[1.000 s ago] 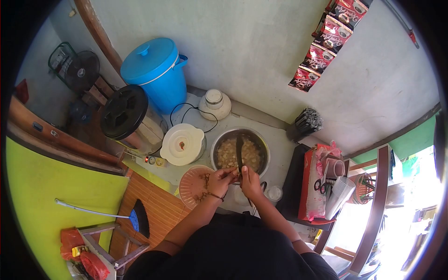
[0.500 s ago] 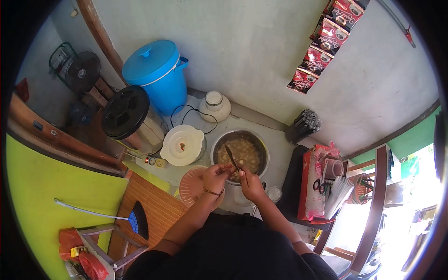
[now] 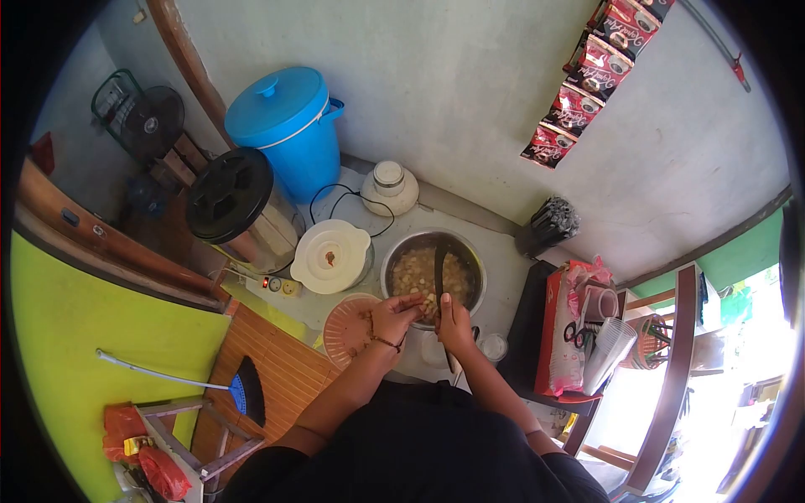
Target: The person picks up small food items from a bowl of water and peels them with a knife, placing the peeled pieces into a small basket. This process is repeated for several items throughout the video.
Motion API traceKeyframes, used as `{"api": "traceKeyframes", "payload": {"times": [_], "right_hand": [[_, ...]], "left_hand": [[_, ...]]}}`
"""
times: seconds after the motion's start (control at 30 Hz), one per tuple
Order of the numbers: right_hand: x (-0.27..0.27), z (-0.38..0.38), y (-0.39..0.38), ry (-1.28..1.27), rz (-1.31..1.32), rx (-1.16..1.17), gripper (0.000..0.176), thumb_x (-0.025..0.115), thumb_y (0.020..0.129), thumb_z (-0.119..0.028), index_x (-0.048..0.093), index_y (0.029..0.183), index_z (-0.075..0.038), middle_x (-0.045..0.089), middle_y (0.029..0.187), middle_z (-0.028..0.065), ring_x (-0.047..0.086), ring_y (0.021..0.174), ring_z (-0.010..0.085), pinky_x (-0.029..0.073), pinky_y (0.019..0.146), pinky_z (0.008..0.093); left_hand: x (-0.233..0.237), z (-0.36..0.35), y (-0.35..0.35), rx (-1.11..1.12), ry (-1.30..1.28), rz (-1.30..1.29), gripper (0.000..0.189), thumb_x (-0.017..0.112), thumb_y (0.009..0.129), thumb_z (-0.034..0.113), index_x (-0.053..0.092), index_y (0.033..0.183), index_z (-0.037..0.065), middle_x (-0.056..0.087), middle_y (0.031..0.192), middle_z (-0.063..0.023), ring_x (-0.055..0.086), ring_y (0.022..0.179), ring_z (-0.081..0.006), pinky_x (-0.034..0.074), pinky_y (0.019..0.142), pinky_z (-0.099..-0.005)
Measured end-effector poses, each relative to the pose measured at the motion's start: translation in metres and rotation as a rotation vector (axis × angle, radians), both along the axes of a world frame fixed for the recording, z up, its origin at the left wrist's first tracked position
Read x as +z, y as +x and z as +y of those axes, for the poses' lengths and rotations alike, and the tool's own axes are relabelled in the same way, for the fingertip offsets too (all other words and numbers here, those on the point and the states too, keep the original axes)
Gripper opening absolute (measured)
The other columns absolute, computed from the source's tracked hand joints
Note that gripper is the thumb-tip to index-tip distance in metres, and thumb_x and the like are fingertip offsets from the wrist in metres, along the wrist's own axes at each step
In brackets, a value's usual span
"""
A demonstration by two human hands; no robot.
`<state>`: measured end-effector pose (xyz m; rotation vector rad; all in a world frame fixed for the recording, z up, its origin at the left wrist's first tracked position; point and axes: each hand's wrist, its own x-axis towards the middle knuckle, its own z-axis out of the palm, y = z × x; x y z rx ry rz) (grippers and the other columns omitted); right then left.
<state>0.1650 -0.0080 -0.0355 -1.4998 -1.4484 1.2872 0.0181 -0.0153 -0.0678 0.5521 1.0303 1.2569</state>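
My right hand grips a knife whose dark blade points away from me over a metal bowl full of pale cut pieces. My left hand pinches a small piece of food against the blade at the bowl's near rim. A pink perforated lid or plate with some scraps lies under my left wrist.
A white lidded pot, a blue lidded bucket, a black-topped container and a white jar stand behind the bowl. A red box with cups and scissors sits to the right. A small broom lies on the floor mat.
The knife blade swung from tilted left back to pointing straight away over the bowl. Both hands stayed at the bowl's near rim.
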Motion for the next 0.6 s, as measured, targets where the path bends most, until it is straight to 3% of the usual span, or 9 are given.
{"api": "traceKeyframes", "payload": {"times": [0.03,0.2,0.27,0.33,0.43,0.53,0.6], "right_hand": [[-0.002,0.000,0.000,0.040,0.013,-0.011,0.045,0.034,0.100,-0.042,0.052,0.093,-0.002,0.047,0.054,0.0011,0.046,0.043,0.0085,0.038,0.040,0.0255],[-0.002,-0.006,-0.006,0.194,-0.157,0.021,0.042,0.034,0.101,-0.039,0.053,0.096,-0.001,0.048,0.054,0.0044,0.049,0.046,0.0126,0.040,0.046,0.0287],[0.008,-0.012,-0.014,0.127,-0.167,0.118,0.041,0.034,0.100,-0.037,0.053,0.105,-0.001,0.052,0.063,0.0121,0.053,0.057,0.0238,0.042,0.055,0.0353],[0.019,-0.016,-0.020,-0.007,-0.166,0.247,0.043,0.035,0.099,-0.035,0.054,0.119,-0.001,0.061,0.081,0.0254,0.060,0.080,0.0439,0.045,0.072,0.0466],[0.002,-0.025,-0.027,0.018,-0.160,0.408,0.039,0.038,0.099,-0.031,0.055,0.112,0.001,0.061,0.089,0.0262,0.058,0.089,0.0439,0.044,0.078,0.0454],[0.006,-0.031,-0.034,-0.036,-0.129,0.421,0.035,0.040,0.099,-0.028,0.056,0.106,0.003,0.060,0.092,0.0269,0.056,0.094,0.0439,0.044,0.079,0.0442],[-0.003,-0.033,-0.036,0.121,-0.093,0.412,0.037,0.037,0.100,-0.031,0.053,0.099,0.002,0.055,0.073,0.0159,0.055,0.069,0.0298,0.044,0.065,0.0381]], "left_hand": [[-0.003,0.001,-0.002,-0.010,0.015,0.029,0.030,0.063,0.082,-0.006,0.058,0.113,-0.007,0.065,0.106,-0.0141,0.065,0.095,-0.0208,0.054,0.082,-0.0287],[-0.003,0.001,-0.018,-0.005,0.028,0.055,0.029,0.058,0.084,-0.006,0.058,0.113,-0.006,0.065,0.107,-0.0115,0.064,0.096,-0.0194,0.053,0.085,-0.0283],[0.002,-0.005,-0.030,0.022,-0.025,0.116,0.026,0.058,0.084,-0.004,0.060,0.110,-0.004,0.065,0.105,-0.0113,0.064,0.094,-0.0196,0.053,0.084,-0.0286],[0.006,-0.010,-0.043,0.045,-0.113,0.208,0.024,0.061,0.083,0.001,0.062,0.107,-0.002,0.066,0.103,-0.0120,0.065,0.091,-0.0203,0.053,0.081,-0.0291],[-0.031,-0.021,-0.068,-0.174,-0.076,1.060,0.028,0.066,0.080,0.014,0.063,0.105,0.000,0.067,0.099,-0.0146,0.065,0.088,-0.0263,0.052,0.080,-0.0349],[-0.061,-0.027,-0.072,-0.514,-0.212,1.474,0.033,0.066,0.079,0.024,0.064,0.104,0.003,0.066,0.094,-0.0182,0.064,0.090,-0.0320,0.050,0.083,-0.0398],[-0.064,-0.034,-0.065,-0.626,-0.337,1.456,0.032,0.061,0.082,0.019,0.061,0.109,0.002,0.064,0.103,-0.0182,0.061,0.097,-0.0326,0.048,0.086,-0.0391]]}}
